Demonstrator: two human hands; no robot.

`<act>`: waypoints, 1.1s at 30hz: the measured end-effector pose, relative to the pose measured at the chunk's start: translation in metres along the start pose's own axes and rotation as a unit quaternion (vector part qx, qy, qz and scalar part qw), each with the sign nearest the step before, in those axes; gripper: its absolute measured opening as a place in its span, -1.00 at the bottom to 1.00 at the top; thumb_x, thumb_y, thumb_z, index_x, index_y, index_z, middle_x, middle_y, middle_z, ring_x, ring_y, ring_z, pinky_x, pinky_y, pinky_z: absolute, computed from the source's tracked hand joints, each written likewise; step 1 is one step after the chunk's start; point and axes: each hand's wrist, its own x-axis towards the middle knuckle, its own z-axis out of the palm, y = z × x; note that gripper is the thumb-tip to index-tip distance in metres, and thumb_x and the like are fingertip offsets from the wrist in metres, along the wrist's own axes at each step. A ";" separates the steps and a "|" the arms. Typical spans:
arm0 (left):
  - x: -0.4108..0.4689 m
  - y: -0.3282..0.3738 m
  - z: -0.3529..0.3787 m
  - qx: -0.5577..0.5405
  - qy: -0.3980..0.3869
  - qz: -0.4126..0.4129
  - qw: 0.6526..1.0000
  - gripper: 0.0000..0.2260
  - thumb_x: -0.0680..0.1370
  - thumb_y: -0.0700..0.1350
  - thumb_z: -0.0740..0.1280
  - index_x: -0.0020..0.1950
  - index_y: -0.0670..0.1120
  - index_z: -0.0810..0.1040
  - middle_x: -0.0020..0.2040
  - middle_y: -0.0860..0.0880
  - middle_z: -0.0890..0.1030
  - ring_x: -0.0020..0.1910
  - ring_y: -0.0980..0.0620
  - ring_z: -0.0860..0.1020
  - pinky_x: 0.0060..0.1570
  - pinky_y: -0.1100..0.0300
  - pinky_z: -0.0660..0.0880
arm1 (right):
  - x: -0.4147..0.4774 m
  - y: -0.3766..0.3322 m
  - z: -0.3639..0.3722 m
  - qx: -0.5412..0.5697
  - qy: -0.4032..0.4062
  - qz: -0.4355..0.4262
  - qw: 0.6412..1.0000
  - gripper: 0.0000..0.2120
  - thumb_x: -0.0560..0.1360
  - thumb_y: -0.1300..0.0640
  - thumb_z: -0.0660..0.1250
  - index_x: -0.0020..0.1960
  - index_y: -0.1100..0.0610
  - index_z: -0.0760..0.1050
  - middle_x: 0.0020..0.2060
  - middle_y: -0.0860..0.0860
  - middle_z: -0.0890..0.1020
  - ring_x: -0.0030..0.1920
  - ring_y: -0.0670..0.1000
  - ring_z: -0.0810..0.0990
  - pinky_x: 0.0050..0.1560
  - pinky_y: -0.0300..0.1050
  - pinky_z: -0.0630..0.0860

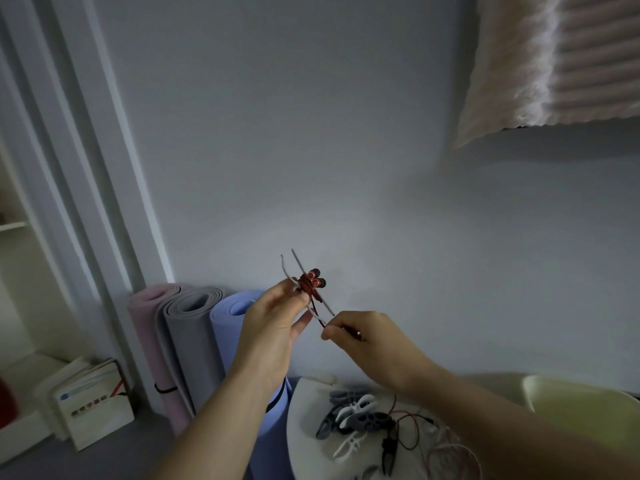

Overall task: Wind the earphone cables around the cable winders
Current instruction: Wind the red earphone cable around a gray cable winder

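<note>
Grey wall behind: left hand (273,317) grips a winder (297,260), red cable (306,286) partly wound, right hand (363,336) pinching its loose tail; spare winders (356,414) wait on the surface (304,410).

The winder (298,259) you held looked like matt grey plastic, thin at its prongs, and the cable (306,287) you wound on it had a smooth dark red sheath. The earbuds (317,278) showed glossy red shells with black tips. Below, the spare winders (356,414) were matt plastic in white, grey and black, lying on a smooth white table (304,427). The three rolled mats (187,337) looked like matt foam, the wall (311,133) was smooth matt paint, the curtain (588,57) a ribbed, soft-looking cloth, and the book (93,410) had a paper cover.
</note>
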 end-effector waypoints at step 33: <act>0.011 -0.007 -0.016 0.208 0.046 0.097 0.972 -0.75 0.52 -0.32 0.34 0.01 0.05 0.55 -0.02 0.00 0.64 0.02 -0.07 0.59 0.10 0.02 0.56 | 0.021 -0.052 -0.085 -0.056 -0.121 0.056 0.990 -0.63 0.62 0.07 0.13 -0.35 0.13 0.37 -0.42 0.00 0.42 -0.42 -0.07 0.33 -0.31 -0.23 0.30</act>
